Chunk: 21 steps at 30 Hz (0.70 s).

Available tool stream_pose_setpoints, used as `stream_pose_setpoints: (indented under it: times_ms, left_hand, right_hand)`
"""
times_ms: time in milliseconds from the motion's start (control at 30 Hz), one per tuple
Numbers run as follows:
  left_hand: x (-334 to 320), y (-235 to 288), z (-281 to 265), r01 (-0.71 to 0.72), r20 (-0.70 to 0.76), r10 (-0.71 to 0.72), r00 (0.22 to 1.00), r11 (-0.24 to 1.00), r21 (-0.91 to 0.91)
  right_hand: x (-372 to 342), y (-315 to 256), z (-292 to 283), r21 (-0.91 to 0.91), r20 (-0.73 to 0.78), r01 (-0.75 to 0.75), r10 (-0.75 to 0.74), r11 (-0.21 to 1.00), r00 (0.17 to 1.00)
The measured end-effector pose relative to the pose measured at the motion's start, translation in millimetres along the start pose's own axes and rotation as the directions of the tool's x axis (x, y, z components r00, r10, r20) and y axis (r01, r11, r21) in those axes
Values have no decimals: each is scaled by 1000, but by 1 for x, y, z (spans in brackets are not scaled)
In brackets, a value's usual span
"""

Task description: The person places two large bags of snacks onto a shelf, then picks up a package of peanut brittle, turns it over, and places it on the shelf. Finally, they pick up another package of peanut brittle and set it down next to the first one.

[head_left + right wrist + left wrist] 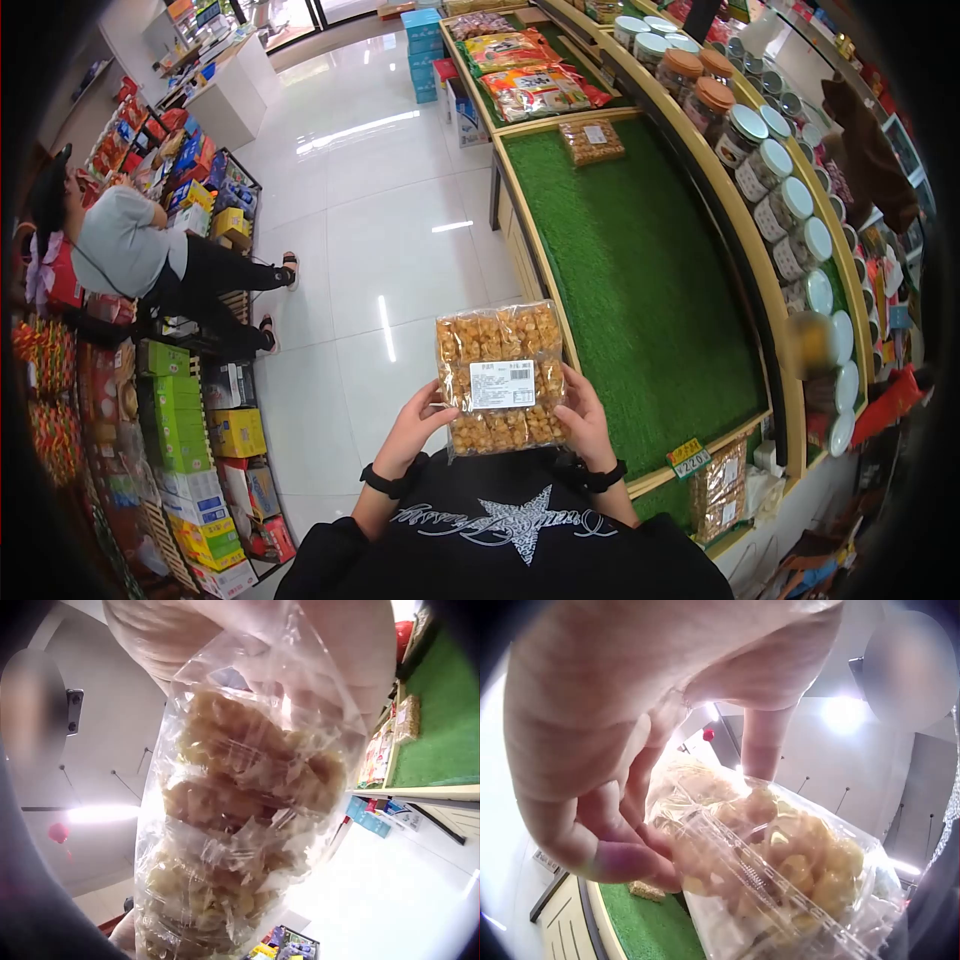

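Observation:
A clear-wrapped pack of golden puffed snack blocks is held up in front of the chest, its white printed label facing up. The left hand grips its left edge, thumb on top. On the opposite edge the right hand holds it the same way. In the left wrist view, bent fingers press against the wrapper beside its sealed seam. The right wrist view shows crinkled plastic over the clumped snack, with the palm behind it.
A green-turf display bin with a wooden rim stands at right, holding a similar pack at its far end. More packs lie near a price tag. Lidded jars line the shelf. At left, a person stands by stocked shelves.

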<state>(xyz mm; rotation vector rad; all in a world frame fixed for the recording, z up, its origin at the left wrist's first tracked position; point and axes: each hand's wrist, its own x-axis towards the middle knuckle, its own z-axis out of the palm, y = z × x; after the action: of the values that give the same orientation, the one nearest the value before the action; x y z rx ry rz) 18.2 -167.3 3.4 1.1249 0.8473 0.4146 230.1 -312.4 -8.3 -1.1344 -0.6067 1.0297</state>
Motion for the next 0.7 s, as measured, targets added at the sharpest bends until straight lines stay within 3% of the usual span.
stream_pose_setpoints:
  times_ms: [100, 233, 333, 533, 700]
  left_hand:
    - [24, 21, -3, 48, 67, -45, 997, 998, -42]
    - [59, 53, -4, 3, 32, -3, 999, 1000, -2]
    - [89, 74, -3, -72, -22, 72, 997, 997, -7]
    - [129, 88, 10, -154, -118, 136, 984, 974, -168]
    - [145, 86, 14, -120, -184, 72, 980, 957, -263]
  right_hand:
    - [36, -6, -6, -20, 51, 19, -18, 1000, 999]
    - [91, -36, -4, -105, 101, 45, -34, 993, 994]
    - [137, -48, -9, -57, 178, 81, -70, 995, 982]
    - [202, -74, -15, -69, 263, 102, -81, 992, 961]
    - [225, -68, -25, -81, 265, -62, 82, 995, 961]
